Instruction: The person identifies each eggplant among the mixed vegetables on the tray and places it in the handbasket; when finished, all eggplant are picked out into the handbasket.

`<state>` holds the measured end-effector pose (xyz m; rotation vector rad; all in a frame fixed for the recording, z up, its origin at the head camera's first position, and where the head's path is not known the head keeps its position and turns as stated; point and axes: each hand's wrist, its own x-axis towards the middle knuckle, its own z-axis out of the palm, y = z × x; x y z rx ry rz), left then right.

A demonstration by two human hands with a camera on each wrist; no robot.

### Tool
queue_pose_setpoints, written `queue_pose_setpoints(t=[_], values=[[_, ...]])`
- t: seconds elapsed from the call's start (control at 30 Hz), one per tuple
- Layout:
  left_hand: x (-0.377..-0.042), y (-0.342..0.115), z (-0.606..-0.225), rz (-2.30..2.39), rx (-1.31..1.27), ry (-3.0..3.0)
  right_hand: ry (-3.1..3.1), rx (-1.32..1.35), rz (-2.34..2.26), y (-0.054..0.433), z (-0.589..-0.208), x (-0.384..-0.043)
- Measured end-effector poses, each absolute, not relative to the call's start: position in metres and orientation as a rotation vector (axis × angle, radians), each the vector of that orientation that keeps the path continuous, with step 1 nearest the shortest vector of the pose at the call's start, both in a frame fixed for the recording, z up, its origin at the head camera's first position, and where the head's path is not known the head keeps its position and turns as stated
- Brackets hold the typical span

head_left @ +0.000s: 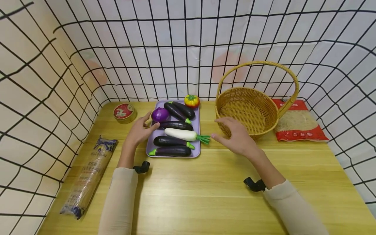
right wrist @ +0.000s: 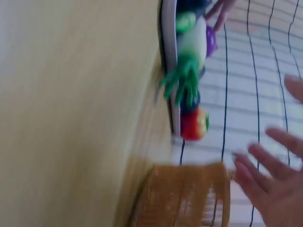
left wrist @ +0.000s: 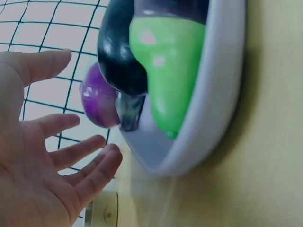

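A lilac tray [head_left: 197, 153] holds several dark eggplants [head_left: 172, 150], a white radish [head_left: 180, 134] with green leaves, a purple onion [head_left: 160, 115] and a red-and-yellow pumpkin [head_left: 192, 101]. My left hand [head_left: 141, 130] is at the tray's left side, thumb and fingers spread near the onion. A small yellowish thing [head_left: 148, 122] shows partly behind those fingers. In the left wrist view the palm of that hand faces the tray with nothing in it. My right hand [head_left: 236, 135] hovers between the radish leaves and the wicker basket [head_left: 246, 111], fingers apart and holding nothing.
A round red-topped tin [head_left: 124, 113] stands left of the tray. A long bag of noodles [head_left: 91, 176] lies at the left edge. Behind the basket's right side is a red-and-clear bag of grain [head_left: 299, 122]. Black wire mesh [head_left: 185, 49] encloses the table's back and sides.
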<state>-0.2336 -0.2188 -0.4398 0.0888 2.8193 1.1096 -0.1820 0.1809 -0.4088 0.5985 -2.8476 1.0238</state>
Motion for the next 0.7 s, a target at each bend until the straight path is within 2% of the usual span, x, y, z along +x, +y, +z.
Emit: queue_pose_setpoints(t=[0.3,0.7], values=[[-0.233,-0.227,-0.451,1.108,0.021,2.788,-2.745,0.737,1.247,0.145,-0.419,-0.164],[-0.235,-0.236,-0.462,1.137,0.009,2.799,-2.764,0.812,1.575,0.118,-0.441,-0.162]])
